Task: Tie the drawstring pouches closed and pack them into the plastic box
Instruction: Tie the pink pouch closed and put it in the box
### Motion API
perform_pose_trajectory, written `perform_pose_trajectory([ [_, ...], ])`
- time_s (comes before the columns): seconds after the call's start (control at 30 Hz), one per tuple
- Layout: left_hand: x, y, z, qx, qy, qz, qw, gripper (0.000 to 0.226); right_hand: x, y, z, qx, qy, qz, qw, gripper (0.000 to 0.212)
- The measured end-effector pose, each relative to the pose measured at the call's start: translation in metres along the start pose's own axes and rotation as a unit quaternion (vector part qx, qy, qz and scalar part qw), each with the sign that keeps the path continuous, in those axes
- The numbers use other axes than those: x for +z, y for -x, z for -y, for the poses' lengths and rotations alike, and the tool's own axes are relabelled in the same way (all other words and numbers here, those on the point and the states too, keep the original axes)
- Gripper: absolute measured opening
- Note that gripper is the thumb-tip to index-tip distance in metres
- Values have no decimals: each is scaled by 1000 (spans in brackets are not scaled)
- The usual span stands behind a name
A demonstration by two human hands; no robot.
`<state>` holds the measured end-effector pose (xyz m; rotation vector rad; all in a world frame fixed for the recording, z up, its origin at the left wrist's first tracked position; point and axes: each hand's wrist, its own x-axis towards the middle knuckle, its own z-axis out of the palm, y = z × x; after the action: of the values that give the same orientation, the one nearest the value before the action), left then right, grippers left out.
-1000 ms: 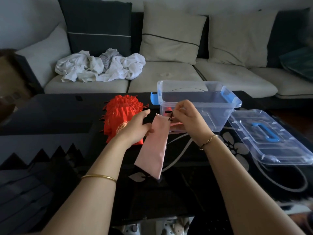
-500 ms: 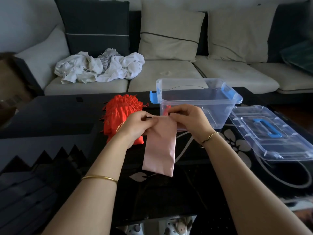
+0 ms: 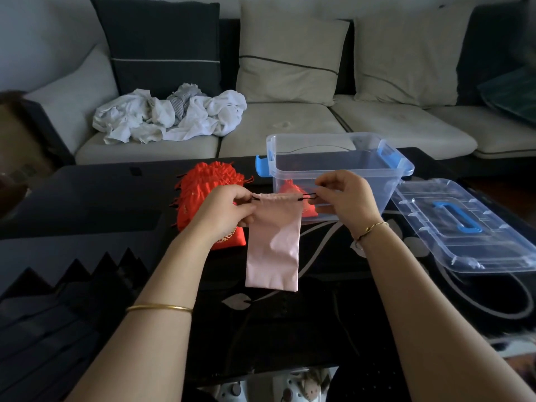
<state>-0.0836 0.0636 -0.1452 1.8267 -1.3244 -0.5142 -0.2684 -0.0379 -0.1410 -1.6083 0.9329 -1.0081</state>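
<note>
Black cord [image 3: 307,195] is pinched at both sides of the pink pouch [image 3: 274,245]. One end is gripped by the curled fingers of the left hand [image 3: 229,208] at nine o'clock of the pouch mouth, the other by the right hand [image 3: 345,198] at three o'clock. Half a second ago both hands were pressed close against the top corners. Now they have been drawn apart, so the cord is pulled taut and the mouth is gathered narrower. The cinching is judged nearly done, with a knot still to be tied before packing. Further out, red pouches [image 3: 203,187] are piled at ten o'clock on the table [image 3: 87,198]. The plastic box [image 3: 333,175] is set at twelve o'clock behind the hands, with one red pouch [image 3: 290,188] seen inside, and its lid [image 3: 464,227] is laid at three o'clock.
</note>
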Motion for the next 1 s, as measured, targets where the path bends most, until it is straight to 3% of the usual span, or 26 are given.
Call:
perform_pose_trajectory([
  [0.17,-11,3,-1,17,-102,-46,994,7,-11,-2,-4,-32,124,-45,991,13],
  [0.3,-22,5,4,-7,-101,-10,995,7,-17,-3,-11,-17,202,-72,977,24],
  [0.4,-28,7,4,-1,-114,-9,993,11,-20,-1,-11,37,134,-72,988,27],
  [0.5,-35,7,1,8,-102,-57,993,20,-25,0,-14,112,36,-128,985,29],
  [0.63,-27,5,-10,-58,80,-76,992,29,-20,1,-17,207,-150,-182,950,32],
  [0.7,-16,2,-19,-62,277,-61,957,34,-15,0,-18,253,-258,-176,916,29],
  [0.77,-5,0,-30,-62,518,-26,853,34,-11,-1,-21,294,-353,-148,876,25],
  [0.8,0,-2,-34,-57,591,-16,804,33,-9,-1,-21,307,-391,-136,857,22],
  [0.83,4,-3,-39,-49,623,-13,781,32,-7,-2,-21,313,-424,-130,840,20],
  [0.9,13,-3,-46,-34,599,-1,800,30,-5,-4,-16,299,-475,-121,819,22],
  [1.0,20,-2,-46,-38,445,47,893,12,-2,-3,-2,252,-487,-112,829,28],
])
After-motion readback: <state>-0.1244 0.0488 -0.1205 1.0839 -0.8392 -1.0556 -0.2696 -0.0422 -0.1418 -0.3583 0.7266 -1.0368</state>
